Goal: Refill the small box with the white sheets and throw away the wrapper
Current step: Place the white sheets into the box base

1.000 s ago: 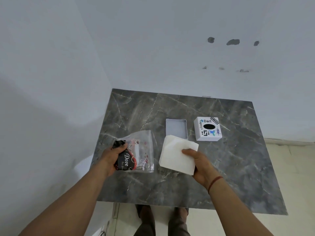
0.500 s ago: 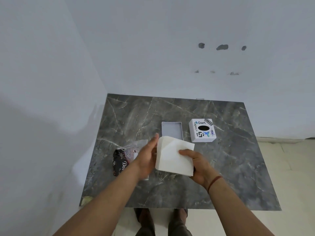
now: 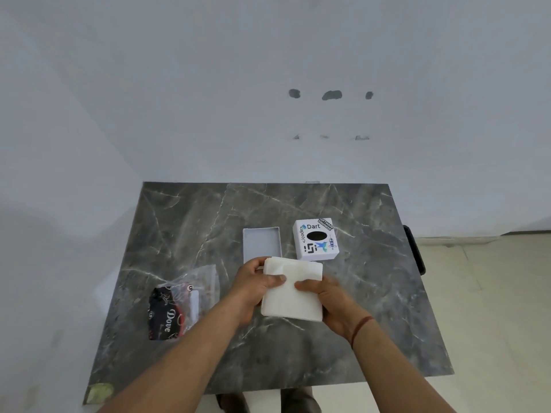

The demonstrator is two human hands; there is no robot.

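Note:
A stack of white sheets (image 3: 290, 301) is held over the middle of the grey marble table (image 3: 372, 308). My left hand (image 3: 253, 286) grips its left side with the thumb on top. My right hand (image 3: 323, 298) grips its right side. Just behind the stack lies an open, shallow grey box tray (image 3: 261, 244). To its right stands the white box cover (image 3: 315, 243) with stickers and a dark oval slot on top. The clear plastic wrapper (image 3: 182, 302) with black and red print lies flat on the table to the left, touched by neither hand.
White walls close off the table's back and left side. A dark object (image 3: 414, 248) sticks out past the right edge. A greenish scrap (image 3: 100, 393) sits at the front left corner. Tiled floor lies to the right.
My left hand let go of the wrapper, which now lies on the table, and moved right onto the sheets. Both hands now hold the stack, closer to the tray.

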